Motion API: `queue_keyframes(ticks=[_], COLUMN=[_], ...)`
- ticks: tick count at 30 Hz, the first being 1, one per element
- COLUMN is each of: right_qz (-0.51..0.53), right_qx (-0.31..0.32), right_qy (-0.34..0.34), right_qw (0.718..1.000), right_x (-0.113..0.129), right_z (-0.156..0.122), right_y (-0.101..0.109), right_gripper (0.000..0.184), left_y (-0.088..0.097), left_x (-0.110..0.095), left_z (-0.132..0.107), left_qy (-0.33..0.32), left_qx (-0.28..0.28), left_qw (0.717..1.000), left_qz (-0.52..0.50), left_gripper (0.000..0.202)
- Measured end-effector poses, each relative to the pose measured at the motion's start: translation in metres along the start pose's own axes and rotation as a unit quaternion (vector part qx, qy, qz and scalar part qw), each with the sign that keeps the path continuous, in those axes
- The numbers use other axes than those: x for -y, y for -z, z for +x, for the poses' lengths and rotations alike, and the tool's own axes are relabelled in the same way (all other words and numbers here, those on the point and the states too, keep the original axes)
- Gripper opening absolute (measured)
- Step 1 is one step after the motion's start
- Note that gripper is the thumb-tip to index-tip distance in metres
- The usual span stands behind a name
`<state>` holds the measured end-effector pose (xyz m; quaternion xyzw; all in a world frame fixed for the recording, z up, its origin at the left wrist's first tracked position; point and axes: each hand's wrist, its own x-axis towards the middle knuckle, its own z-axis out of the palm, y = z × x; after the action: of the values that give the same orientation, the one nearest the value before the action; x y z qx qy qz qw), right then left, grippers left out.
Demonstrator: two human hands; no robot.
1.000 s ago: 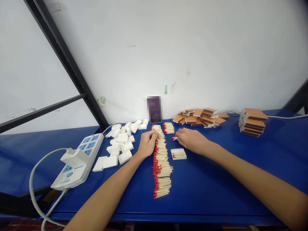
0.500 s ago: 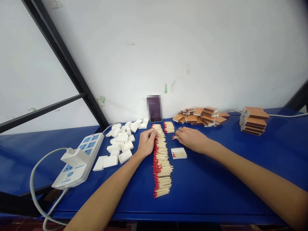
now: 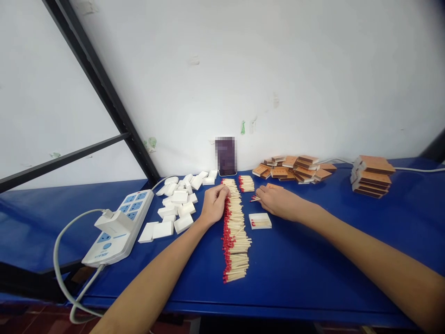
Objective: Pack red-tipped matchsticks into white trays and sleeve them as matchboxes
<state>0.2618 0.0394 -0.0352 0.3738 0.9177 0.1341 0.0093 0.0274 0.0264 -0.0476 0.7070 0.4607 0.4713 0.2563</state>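
Observation:
A long row of red-headed matches (image 3: 236, 232) runs down the blue tabletop. My left hand (image 3: 213, 204) rests against the row's upper left side, fingers curled and thumb pressed in among the match heads; what it pinches is hidden. To the right, my right hand (image 3: 278, 202) is closed on a few matches (image 3: 255, 198), their red heads poking out to the left. Just below it lies a white matchbox tray (image 3: 260, 226) with a few matches inside. An orange matchbox cover (image 3: 274, 186) shows partly behind my right hand. Beyond it is a small separate group of matches (image 3: 246, 183).
White trays (image 3: 179, 197) lie scattered at left, beside a power strip (image 3: 120, 229) with a plugged-in charger and cable. Orange matchboxes are heaped (image 3: 295, 169) at the back right, with a neat stack (image 3: 373, 176) farther right. A blurred phone (image 3: 225, 157) leans on the wall.
The whole view has shifted slightly, so things appear a little farther right. Both hands keep nearly the same places, and the matches remain in my right hand.

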Motion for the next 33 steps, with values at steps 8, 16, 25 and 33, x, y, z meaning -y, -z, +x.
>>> queue_keyframes(ticks=[8, 16, 25, 33], right_qz=[0.183, 0.287, 0.344, 0.323], right_qx=[-0.001, 0.016, 0.091, 0.069], right_qy=[-0.006, -0.013, -0.015, 0.012], right_qw=[0.983, 0.958, 0.934, 0.944], right_x=[0.004, 0.006, 0.024, 0.022], right_z=[-0.011, -0.014, -0.02, -0.02], right_y=[0.017, 0.031, 0.061, 0.054], right_gripper=[0.022, 0.024, 0.017, 0.009], left_y=[-0.001, 0.0, 0.0, 0.0], left_x=[-0.002, -0.004, -0.006, -0.005], left_z=[0.0, -0.001, -0.002, -0.001], left_qy=[0.004, -0.006, -0.006, -0.009], left_qx=[0.011, 0.016, 0.021, 0.018], left_qw=[1.0, 1.0, 0.999, 0.999], left_qz=[0.013, 0.021, 0.029, 0.025], left_gripper=[0.037, 0.038, 0.037, 0.038])
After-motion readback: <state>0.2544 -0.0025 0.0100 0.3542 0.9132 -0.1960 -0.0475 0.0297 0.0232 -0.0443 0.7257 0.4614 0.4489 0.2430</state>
